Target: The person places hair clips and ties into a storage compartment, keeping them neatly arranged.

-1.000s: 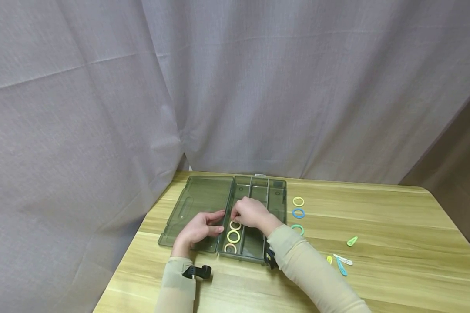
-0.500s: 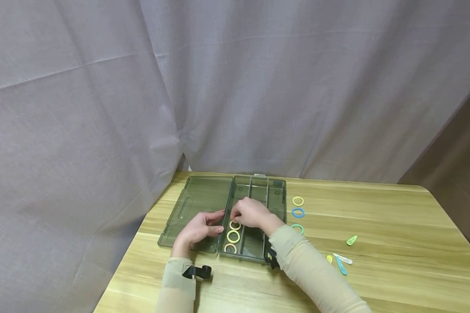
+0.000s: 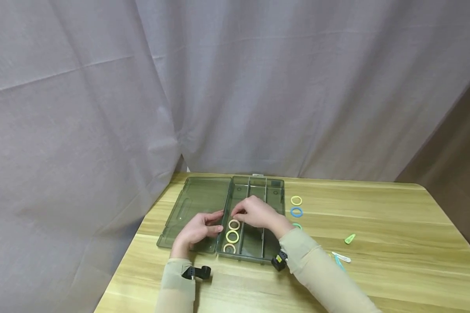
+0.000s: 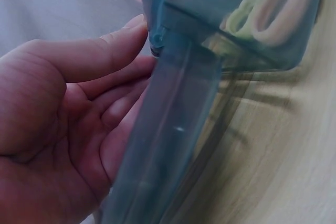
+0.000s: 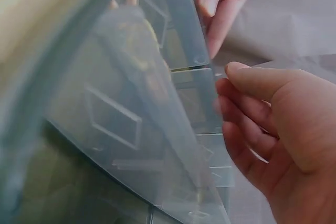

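A dark translucent divided box (image 3: 253, 245) lies with its lid (image 3: 207, 191) folded out to the left. In its left compartment, a beige hair tie (image 3: 229, 224), a yellow hair tie (image 3: 226, 237) and a second beige hair tie (image 3: 229, 244) form a row. My right hand (image 3: 256, 213) hovers over that compartment, just above the upper beige tie. In the right wrist view its fingers (image 5: 249, 116) are loosely bent with nothing between them. My left hand (image 3: 197, 228) rests at the hinge side; its thumb (image 4: 113, 51) touches the box edge, its fingers extended and partly hidden.
Right of the box lie a yellow hair tie (image 3: 296, 196), a blue hair tie (image 3: 296, 216) and a partly covered green hair tie (image 3: 297, 224). Further right are a green hair clip (image 3: 350, 239), a white hair clip (image 3: 342, 258) and a teal hair clip (image 3: 339, 263). A curtain (image 3: 235, 108) hangs behind the table.
My right hand has let go of the upper beige hair tie and moved slightly up and right; the tie now shows whole. The left hand stays in place.
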{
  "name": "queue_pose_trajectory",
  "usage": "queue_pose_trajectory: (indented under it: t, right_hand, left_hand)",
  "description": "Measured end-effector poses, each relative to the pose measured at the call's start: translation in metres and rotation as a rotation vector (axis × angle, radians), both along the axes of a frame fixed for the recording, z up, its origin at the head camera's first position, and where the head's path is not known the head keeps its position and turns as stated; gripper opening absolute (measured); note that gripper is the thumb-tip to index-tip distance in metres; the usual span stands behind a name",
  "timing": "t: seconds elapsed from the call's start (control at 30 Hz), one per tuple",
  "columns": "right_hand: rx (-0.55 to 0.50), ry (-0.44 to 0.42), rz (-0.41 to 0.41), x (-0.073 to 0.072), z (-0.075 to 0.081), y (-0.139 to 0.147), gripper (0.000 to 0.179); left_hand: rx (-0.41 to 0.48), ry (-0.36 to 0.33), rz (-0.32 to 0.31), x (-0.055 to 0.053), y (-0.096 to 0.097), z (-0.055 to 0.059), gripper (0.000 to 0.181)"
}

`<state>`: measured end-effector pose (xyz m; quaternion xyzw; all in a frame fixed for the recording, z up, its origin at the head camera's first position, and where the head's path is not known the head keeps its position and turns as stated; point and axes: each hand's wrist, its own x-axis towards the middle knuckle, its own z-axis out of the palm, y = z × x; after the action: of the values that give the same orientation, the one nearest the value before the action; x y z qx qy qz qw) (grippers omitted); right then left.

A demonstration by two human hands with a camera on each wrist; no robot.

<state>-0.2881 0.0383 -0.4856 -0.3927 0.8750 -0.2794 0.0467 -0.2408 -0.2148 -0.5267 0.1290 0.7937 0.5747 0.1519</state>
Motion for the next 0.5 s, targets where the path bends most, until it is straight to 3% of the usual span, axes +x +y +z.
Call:
queue_pose_trajectory:
  t: [0.13, 0.23, 0.5]
  right_hand:
    - [-0.096, 0.012, 0.022, 0.012, -0.002, 0.016, 0.013]
    - [-0.168, -0.031, 0.0, 0.025, -0.004, 0.032, 0.014]
    - [-0.385, -0.156, -0.213, 0.053, -0.013, 0.08, 0.019]
  left_hand:
    - [-0.004, 0.006, 0.0, 0.0, 0.0, 0.0, 0.056]
    - [-0.019, 0.011, 0.004, 0.0, 0.0, 0.0, 0.057]
    - [-0.026, 0.023, 0.003, -0.001, -0.002, -0.002, 0.056]
